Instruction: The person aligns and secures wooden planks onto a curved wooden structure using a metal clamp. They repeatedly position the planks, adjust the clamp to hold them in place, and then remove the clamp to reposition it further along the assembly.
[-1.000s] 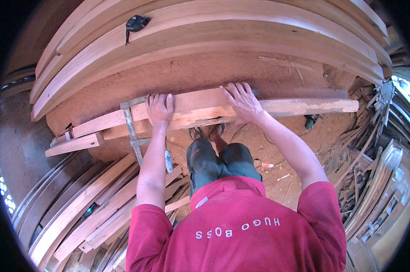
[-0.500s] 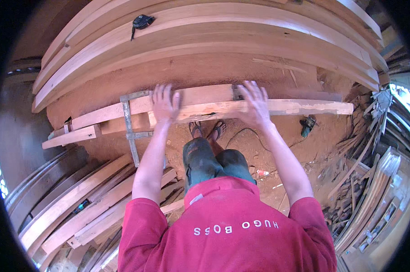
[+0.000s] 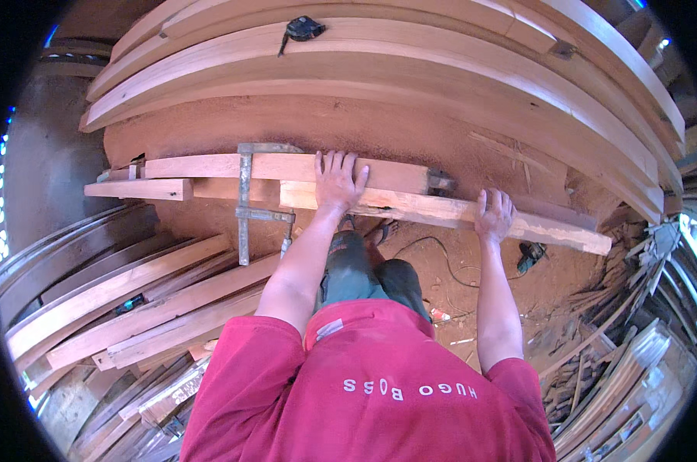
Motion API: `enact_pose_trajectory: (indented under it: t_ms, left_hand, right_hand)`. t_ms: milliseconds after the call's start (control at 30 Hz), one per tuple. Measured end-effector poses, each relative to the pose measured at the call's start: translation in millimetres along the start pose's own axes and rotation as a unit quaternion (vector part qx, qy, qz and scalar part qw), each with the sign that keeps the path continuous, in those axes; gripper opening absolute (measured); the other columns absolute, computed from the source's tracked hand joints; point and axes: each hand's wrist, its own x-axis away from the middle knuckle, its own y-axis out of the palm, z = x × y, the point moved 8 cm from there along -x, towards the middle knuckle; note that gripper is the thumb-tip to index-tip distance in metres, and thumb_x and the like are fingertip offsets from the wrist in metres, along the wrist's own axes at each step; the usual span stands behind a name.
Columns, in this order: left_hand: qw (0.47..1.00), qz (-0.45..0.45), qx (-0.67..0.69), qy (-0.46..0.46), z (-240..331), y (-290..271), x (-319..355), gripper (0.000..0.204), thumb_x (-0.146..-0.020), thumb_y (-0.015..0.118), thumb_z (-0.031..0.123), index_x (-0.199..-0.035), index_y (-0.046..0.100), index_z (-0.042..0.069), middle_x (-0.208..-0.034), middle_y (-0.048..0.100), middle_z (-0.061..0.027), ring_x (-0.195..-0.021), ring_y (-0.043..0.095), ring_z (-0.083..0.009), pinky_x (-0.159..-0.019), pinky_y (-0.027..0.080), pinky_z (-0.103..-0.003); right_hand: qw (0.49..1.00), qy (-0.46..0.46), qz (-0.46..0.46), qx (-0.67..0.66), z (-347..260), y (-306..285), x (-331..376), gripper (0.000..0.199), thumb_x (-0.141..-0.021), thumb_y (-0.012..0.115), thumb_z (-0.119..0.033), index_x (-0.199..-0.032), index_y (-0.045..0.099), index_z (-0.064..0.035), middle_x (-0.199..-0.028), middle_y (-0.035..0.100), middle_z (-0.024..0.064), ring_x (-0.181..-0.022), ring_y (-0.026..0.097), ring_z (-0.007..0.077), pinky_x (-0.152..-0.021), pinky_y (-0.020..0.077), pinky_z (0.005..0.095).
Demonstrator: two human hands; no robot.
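My left hand [image 3: 339, 185] lies across two long wooden beams placed side by side, its fingertips hooked at the far edge of the far beam [image 3: 210, 165]. Farther right, my right hand [image 3: 495, 215] is closed over the near beam [image 3: 425, 208], fingers bent over its far edge. The near beam has a dark split and a rough, pale stretch toward its right end. Left of my left hand, a metal bar clamp [image 3: 244, 181] straddles the beams. Its handle hangs on my side. The undersides of both hands are hidden.
Long beams lie at the back, with a black tape measure [image 3: 304, 28] on one. More beams [image 3: 163, 312] are stacked at left. A dark power tool [image 3: 531, 256] with a cord lies on the dusty ground at right, near scrap wood [image 3: 595, 362].
Both hands have come down onto the beams and closed, farther right than before. The near beam's right end now slants toward me. The whole view has also shifted.
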Motion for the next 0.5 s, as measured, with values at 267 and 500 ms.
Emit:
enact_pose_trajectory:
  t_ms: [267, 500]
  left_hand:
    - [1.0, -0.021, 0.007, -0.014, -3, 5, -2, 0.05, -0.093, 0.054, 0.049, -0.122, 0.061, 0.009, -0.123, 0.057, -0.0144, -0.13, 0.045, -0.0328, -0.119, 0.017, -0.057]
    - [0.999, -0.026, 0.005, -0.023, -7, 10, -2, 0.054, -0.091, 0.055, 0.052, -0.121, 0.06, 0.008, -0.127, 0.055, -0.0146, -0.132, 0.041, -0.0339, -0.12, 0.013, -0.056]
  right_hand:
    - [0.996, 0.024, -0.083, -0.001, 2, 9, -3, 0.024, -0.089, 0.06, -0.034, -0.09, 0.068, -0.0115, -0.092, 0.069, 0.0081, -0.094, 0.062, 0.0274, -0.093, 0.0425, 0.0436]
    - [0.998, -0.002, -0.046, 0.043, -6, 3, -8, 0.02, -0.086, 0.061, -0.031, -0.082, 0.068, -0.0124, -0.087, 0.068, 0.0069, -0.089, 0.061, 0.0271, -0.091, 0.0421, 0.0436]
